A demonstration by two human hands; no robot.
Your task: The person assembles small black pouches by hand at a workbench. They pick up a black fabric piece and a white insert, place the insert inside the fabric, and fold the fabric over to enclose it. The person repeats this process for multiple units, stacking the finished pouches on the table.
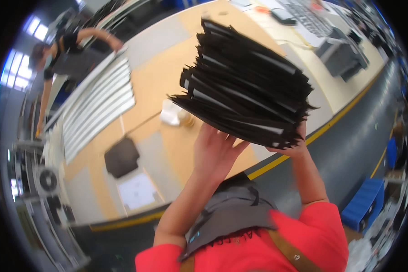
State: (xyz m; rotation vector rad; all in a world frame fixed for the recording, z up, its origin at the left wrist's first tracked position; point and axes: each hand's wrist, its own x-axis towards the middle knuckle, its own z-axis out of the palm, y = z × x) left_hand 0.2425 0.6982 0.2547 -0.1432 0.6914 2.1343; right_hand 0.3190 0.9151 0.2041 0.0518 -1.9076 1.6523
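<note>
A thick stack of black sheet pieces (254,86), with light strips showing between its layers, is held up over the table's near side. My left hand (212,147) supports its lower left edge, the fingertips partly hidden beneath it. At the lower right corner my right hand (294,144) grips the stack, most of its fingers behind the pieces. On the table to the left lies a single dark piece (122,157) with notched corners, and nearer to me a white paper sheet (137,189). A crumpled white item (171,113) sits just left of the stack, beside a small tan object (187,121).
The large table (165,34) has a yellow-striped near edge (276,162). At its far left, another person (61,52) reaches over striped white material (102,104). Grey pieces (340,52) are piled at the right. A blue step-shaped object (365,204) stands on the floor.
</note>
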